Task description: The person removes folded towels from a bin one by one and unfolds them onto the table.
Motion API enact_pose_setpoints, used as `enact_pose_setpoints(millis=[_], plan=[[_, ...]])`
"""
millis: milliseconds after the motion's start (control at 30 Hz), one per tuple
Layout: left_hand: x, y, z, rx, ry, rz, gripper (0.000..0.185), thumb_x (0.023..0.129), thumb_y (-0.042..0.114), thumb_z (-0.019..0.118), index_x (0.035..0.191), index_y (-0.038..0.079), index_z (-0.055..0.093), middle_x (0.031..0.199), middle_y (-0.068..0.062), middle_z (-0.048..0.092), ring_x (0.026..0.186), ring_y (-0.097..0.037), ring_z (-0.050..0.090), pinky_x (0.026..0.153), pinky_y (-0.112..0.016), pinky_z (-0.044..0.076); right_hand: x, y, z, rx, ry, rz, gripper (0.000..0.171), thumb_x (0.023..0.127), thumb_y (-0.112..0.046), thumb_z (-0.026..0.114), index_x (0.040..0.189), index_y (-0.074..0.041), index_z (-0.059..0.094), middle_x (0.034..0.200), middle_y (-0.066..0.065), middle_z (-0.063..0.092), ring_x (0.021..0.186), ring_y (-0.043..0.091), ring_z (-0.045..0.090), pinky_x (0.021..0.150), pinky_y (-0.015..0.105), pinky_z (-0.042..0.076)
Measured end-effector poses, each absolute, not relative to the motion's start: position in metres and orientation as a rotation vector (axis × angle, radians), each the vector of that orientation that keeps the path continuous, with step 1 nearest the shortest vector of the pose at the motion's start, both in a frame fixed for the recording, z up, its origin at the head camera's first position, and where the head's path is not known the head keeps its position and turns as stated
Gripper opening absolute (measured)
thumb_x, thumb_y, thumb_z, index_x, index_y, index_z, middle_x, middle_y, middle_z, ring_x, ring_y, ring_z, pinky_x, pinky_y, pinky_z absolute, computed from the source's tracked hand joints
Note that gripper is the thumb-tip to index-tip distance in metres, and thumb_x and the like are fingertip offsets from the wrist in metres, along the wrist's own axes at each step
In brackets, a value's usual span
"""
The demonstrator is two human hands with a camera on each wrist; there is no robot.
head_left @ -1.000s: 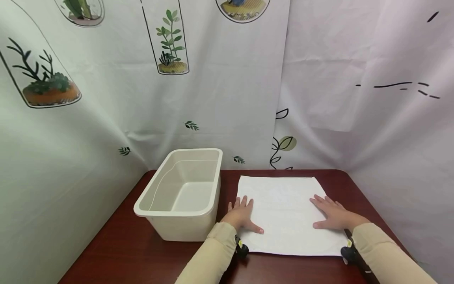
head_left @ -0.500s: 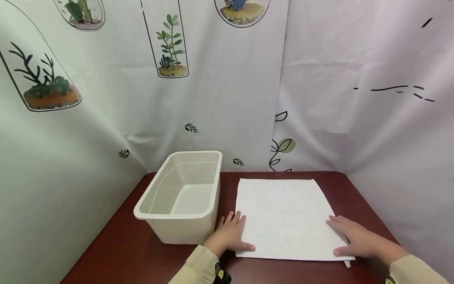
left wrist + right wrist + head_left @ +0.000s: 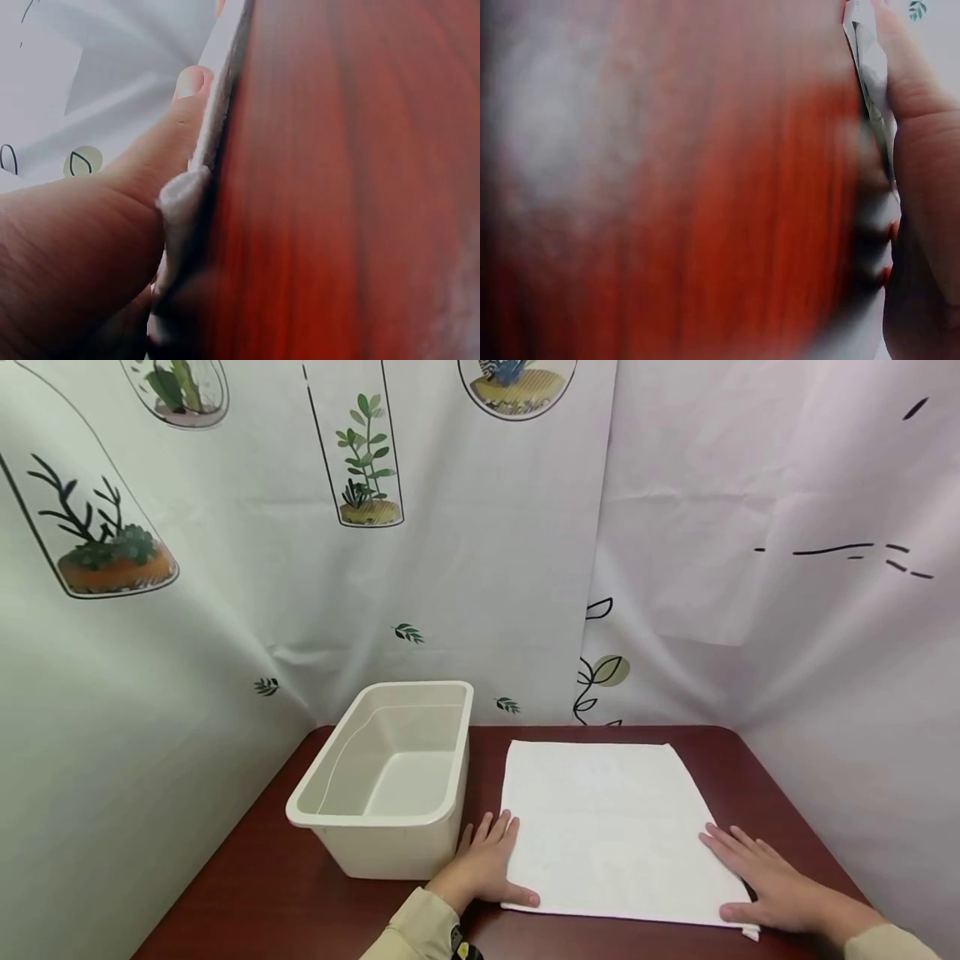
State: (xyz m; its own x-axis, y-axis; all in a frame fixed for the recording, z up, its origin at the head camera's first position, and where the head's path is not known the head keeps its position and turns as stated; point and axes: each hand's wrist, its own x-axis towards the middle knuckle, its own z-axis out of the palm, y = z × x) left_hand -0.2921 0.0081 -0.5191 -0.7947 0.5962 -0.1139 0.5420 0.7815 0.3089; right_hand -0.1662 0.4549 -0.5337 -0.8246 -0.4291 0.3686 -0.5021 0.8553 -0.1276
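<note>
A white cloth, apparently a towel (image 3: 607,827), lies flat on the table with a small white label (image 3: 750,933) at its near right corner. My left hand (image 3: 483,864) rests along its near left edge, fingers spread and straight, thumb on the cloth's near corner. On the opposite side, my right hand (image 3: 772,885) lies with extended fingers over the right edge, its thumb by the label corner. The left wrist view shows the left thumb (image 3: 150,150) on the cloth's thin edge. In the right wrist view the label (image 3: 868,67) hangs beside the right thumb.
A deep cream plastic tub (image 3: 378,847) stands left of the cloth, close to my left hand, with nothing seen inside. The dark red wooden table (image 3: 247,868) ends at a printed white curtain (image 3: 487,568) behind and at both sides.
Both hands have slid back toward me and outward, from the cloth's mid-sides to its near corners. The cloth stays flat in about the same place.
</note>
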Motion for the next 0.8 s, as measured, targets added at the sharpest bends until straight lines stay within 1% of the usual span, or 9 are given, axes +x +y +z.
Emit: enact_pose_setpoints(millis=[133, 167, 233, 300, 400, 433, 500, 633, 800], plan=[[-0.287, 0.008, -0.51, 0.875, 2.762, 0.363, 0.122, 0.07, 0.076, 0.075, 0.16, 0.008, 0.027, 0.167, -0.012, 0.02, 0.154, -0.039, 0.012, 0.119, -0.064, 0.013, -0.167, 0.458, -0.535, 0.695, -2.709, 0.335, 0.092, 0.074, -0.045, 0.084, 0.15, -0.011, 0.045, 0.162, -0.021, 0.021, 0.142, -0.016, -0.012, 0.105, 0.008, -0.01], [-0.285, 0.009, -0.507, 0.867, 2.774, 0.368, 0.119, 0.072, 0.075, 0.075, 0.159, 0.007, 0.03, 0.166, -0.013, 0.023, 0.153, -0.039, 0.014, 0.118, -0.064, 0.015, -0.168, 0.458, -0.533, 0.692, -2.702, 0.348, 0.089, 0.074, -0.044, 0.085, 0.148, -0.01, 0.048, 0.161, -0.012, 0.031, 0.142, -0.016, -0.007, 0.106, 0.007, -0.009], [-0.285, 0.013, -0.5, 0.852, 2.814, 0.381, 0.11, 0.078, 0.073, 0.071, 0.156, 0.005, 0.035, 0.164, -0.016, 0.028, 0.152, -0.04, 0.017, 0.118, -0.064, 0.017, -0.175, 0.457, -0.525, 0.662, -2.705, 0.343, 0.079, 0.076, -0.043, 0.085, 0.14, -0.008, 0.056, 0.149, 0.002, 0.051, 0.148, -0.003, 0.013, 0.11, 0.007, 0.0], [-0.288, 0.021, -0.494, 0.832, 2.856, 0.398, 0.1, 0.083, 0.07, 0.066, 0.154, 0.004, 0.04, 0.162, -0.017, 0.031, 0.152, -0.039, 0.019, 0.118, -0.063, 0.018, -0.186, 0.453, -0.512, 0.608, -2.751, 0.379, 0.067, 0.08, -0.041, 0.083, 0.133, -0.006, 0.062, 0.134, 0.012, 0.061, 0.144, 0.015, 0.036, 0.116, 0.018, 0.02], [-0.3, 0.039, -0.486, 0.804, 2.893, 0.417, 0.091, 0.088, 0.068, 0.063, 0.153, 0.007, 0.044, 0.162, -0.016, 0.033, 0.153, -0.036, 0.019, 0.119, -0.06, 0.018, -0.21, 0.439, -0.495, 0.494, -2.855, 0.452, 0.06, 0.085, -0.042, 0.08, 0.128, -0.002, 0.064, 0.128, 0.019, 0.063, 0.123, 0.038, 0.057, 0.106, 0.046, 0.044], [-0.305, 0.046, -0.486, 0.802, 2.896, 0.418, 0.09, 0.088, 0.068, 0.063, 0.153, 0.009, 0.044, 0.162, -0.015, 0.032, 0.153, -0.035, 0.019, 0.12, -0.059, 0.017, -0.219, 0.434, -0.491, 0.46, -2.885, 0.483, 0.061, 0.086, -0.042, 0.079, 0.129, -0.001, 0.064, 0.13, 0.021, 0.062, 0.122, 0.043, 0.056, 0.1, 0.054, 0.046], [-0.317, 0.059, -0.486, 0.804, 2.891, 0.421, 0.091, 0.087, 0.07, 0.063, 0.154, 0.012, 0.043, 0.163, -0.013, 0.031, 0.154, -0.033, 0.019, 0.121, -0.058, 0.016, -0.235, 0.424, -0.489, 0.414, -2.938, 0.53, 0.065, 0.087, -0.044, 0.077, 0.132, 0.0, 0.061, 0.136, 0.026, 0.057, 0.128, 0.05, 0.05, 0.102, 0.065, 0.04], [-0.337, 0.076, -0.499, 0.787, 2.837, 0.442, 0.096, 0.084, 0.075, 0.061, 0.157, 0.016, 0.039, 0.165, -0.012, 0.028, 0.154, -0.034, 0.016, 0.122, -0.057, 0.011, -0.258, 0.408, -0.491, 0.364, -3.044, 0.535, 0.081, 0.084, -0.053, 0.076, 0.142, -0.001, 0.054, 0.148, 0.03, 0.046, 0.138, 0.055, 0.034, 0.109, 0.071, 0.026], [-0.35, 0.078, -0.518, 0.765, 2.811, 0.412, 0.115, 0.073, 0.083, 0.064, 0.161, 0.018, 0.028, 0.168, -0.009, 0.017, 0.155, -0.032, 0.008, 0.122, -0.058, 0.004, -0.264, 0.401, -0.493, 0.28, -3.182, 0.527, 0.101, 0.079, -0.062, 0.076, 0.152, -0.003, 0.04, 0.158, 0.03, 0.029, 0.143, 0.06, 0.018, 0.109, 0.077, 0.011]])
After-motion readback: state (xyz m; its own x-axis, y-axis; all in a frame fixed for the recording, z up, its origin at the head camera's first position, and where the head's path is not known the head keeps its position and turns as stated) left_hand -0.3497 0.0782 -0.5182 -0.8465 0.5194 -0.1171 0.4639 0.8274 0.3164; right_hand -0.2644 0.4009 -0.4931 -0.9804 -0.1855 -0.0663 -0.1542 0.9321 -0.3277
